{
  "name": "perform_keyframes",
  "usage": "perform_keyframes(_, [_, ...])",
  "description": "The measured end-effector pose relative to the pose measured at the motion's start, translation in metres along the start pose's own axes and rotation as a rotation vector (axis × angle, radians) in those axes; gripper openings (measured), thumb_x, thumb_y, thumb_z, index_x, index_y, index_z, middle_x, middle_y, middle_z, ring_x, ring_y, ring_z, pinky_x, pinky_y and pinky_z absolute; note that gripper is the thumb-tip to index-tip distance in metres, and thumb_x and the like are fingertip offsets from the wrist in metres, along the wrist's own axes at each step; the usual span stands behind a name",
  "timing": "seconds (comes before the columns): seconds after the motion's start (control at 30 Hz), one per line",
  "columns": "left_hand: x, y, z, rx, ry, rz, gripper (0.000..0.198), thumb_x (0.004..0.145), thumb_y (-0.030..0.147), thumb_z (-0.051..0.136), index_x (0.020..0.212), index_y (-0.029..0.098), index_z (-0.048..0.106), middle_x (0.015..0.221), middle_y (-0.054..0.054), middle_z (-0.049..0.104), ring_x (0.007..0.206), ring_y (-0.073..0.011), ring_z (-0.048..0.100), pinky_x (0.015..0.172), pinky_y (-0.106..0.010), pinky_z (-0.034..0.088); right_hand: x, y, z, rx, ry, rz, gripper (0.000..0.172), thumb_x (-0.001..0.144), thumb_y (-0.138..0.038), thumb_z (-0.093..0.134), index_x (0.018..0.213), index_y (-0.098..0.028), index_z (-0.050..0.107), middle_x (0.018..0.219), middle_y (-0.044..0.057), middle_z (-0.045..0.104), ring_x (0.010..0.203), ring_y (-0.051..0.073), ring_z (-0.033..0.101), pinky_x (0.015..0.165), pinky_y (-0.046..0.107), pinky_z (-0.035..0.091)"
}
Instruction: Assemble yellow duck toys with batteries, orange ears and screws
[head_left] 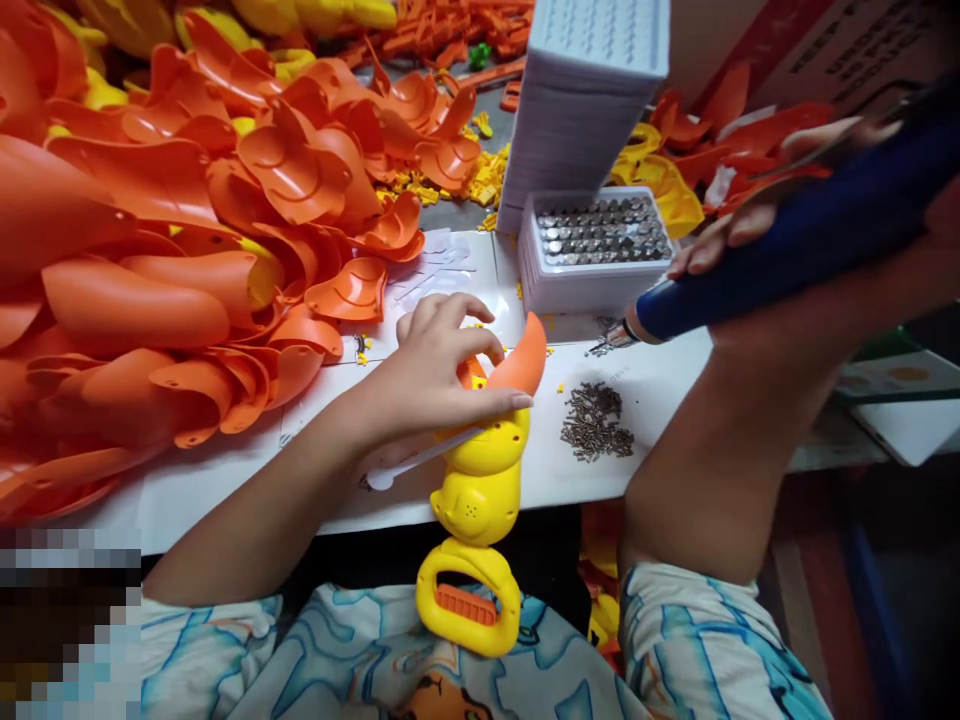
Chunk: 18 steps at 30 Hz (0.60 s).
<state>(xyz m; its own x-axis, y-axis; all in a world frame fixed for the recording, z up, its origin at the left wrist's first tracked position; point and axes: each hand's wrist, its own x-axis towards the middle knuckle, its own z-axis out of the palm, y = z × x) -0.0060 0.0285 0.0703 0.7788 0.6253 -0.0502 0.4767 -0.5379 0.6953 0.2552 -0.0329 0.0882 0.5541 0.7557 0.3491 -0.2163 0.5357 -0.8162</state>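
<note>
- The yellow toy is overhanging the tabletop.
- My left hand is pinching an orange piece at its far end; I'm favouring a steady hold.
- My right hand is gripping the screwdriver near loose screws; I'm judging a straight tip best.

Shell pile left of toy. Screw heap right of it, on work surface. Tray behind heap, stack behind tray.
</note>
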Motion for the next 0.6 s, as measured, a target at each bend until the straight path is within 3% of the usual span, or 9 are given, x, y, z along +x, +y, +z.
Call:
perform_keyframes(0.07, [-0.003, 0.000, -0.009, -0.063, -0.045, -0.001, 0.036, 0.075, 0.054, 0.076, 0.088, 0.021, 0.069, 0.142, -0.010, 0.050, 0.140, -0.0370, 0.039, 0.117, -0.063, 0.029, 0.000, 0.003, 0.007, -0.061, 0.022, -0.071, 0.052, 0.057, -0.056, 0.081, 0.086, -0.017, 0.063, 0.092, 0.001, 0.060, 0.063, 0.012, 0.057, 0.043, 0.030, 0.047])
perform_keyframes(0.13, [-0.008, 0.000, -0.018, -0.149, -0.070, 0.031, 0.029, 0.075, 0.046, 0.076, 0.087, 0.021, 0.067, 0.149, -0.010, 0.046, 0.146, -0.0375, 0.036, 0.119, -0.062, 0.032, 0.001, 0.006, 0.009, -0.083, 0.039, -0.045, 0.051, 0.057, -0.056, 0.077, 0.087, -0.017, 0.061, 0.092, 0.001, 0.060, 0.061, 0.011, 0.056, 0.042, 0.029, 0.047])
perform_keyframes(0.23, [-0.018, 0.005, -0.025, -0.357, -0.011, 0.079, 0.029, 0.074, 0.039, 0.081, 0.097, 0.026, 0.071, 0.160, -0.005, 0.037, 0.155, -0.0387, 0.027, 0.120, -0.058, 0.038, 0.005, 0.011, 0.003, -0.074, 0.031, -0.006, 0.056, 0.058, -0.056, 0.076, 0.092, -0.016, 0.058, 0.093, 0.002, 0.058, 0.061, 0.009, 0.055, 0.041, 0.027, 0.046])
perform_keyframes(0.33, [-0.028, 0.015, -0.021, -0.595, 0.216, 0.192, 0.045, 0.071, 0.044, 0.084, 0.115, 0.039, 0.074, 0.159, 0.005, 0.041, 0.156, -0.0346, 0.027, 0.122, -0.053, 0.041, 0.008, 0.016, -0.003, -0.083, 0.038, 0.013, 0.058, 0.059, -0.058, 0.075, 0.095, -0.016, 0.055, 0.092, 0.001, 0.056, 0.062, 0.008, 0.053, 0.041, 0.026, 0.045])
perform_keyframes(0.4, [-0.031, 0.021, -0.015, -0.693, 0.453, 0.261, 0.047, 0.068, 0.047, 0.084, 0.114, 0.046, 0.075, 0.145, 0.009, 0.057, 0.145, -0.0304, 0.045, 0.122, -0.049, 0.044, 0.008, 0.018, -0.005, -0.095, 0.038, 0.020, 0.057, 0.060, -0.058, 0.073, 0.095, -0.017, 0.054, 0.093, 0.001, 0.056, 0.063, 0.008, 0.053, 0.043, 0.026, 0.047])
perform_keyframes(0.47, [-0.029, 0.027, -0.009, -0.774, 0.658, 0.309, 0.042, 0.063, 0.047, 0.086, 0.104, 0.044, 0.079, 0.126, 0.010, 0.069, 0.120, -0.0263, 0.063, 0.107, -0.043, 0.057, 0.008, 0.019, -0.005, -0.099, 0.051, 0.027, 0.058, 0.059, -0.059, 0.073, 0.095, -0.018, 0.053, 0.095, 0.001, 0.058, 0.065, 0.008, 0.053, 0.045, 0.025, 0.047])
perform_keyframes(0.53, [-0.023, 0.030, -0.006, -0.895, 0.772, 0.355, 0.032, 0.065, 0.041, 0.084, 0.096, 0.036, 0.081, 0.112, 0.010, 0.074, 0.100, -0.0210, 0.070, 0.093, -0.035, 0.064, 0.008, 0.020, -0.004, -0.091, 0.053, 0.047, 0.060, 0.057, -0.059, 0.075, 0.095, -0.018, 0.051, 0.097, 0.000, 0.059, 0.065, 0.008, 0.053, 0.045, 0.025, 0.048])
perform_keyframes(0.6, [-0.017, 0.028, -0.005, -1.017, 0.771, 0.389, 0.026, 0.072, 0.035, 0.077, 0.097, 0.030, 0.082, 0.108, 0.009, 0.077, 0.100, -0.0200, 0.072, 0.097, -0.034, 0.061, 0.008, 0.020, -0.004, -0.072, 0.035, 0.060, 0.060, 0.058, -0.058, 0.076, 0.095, -0.018, 0.051, 0.095, -0.001, 0.060, 0.064, 0.007, 0.053, 0.045, 0.025, 0.048])
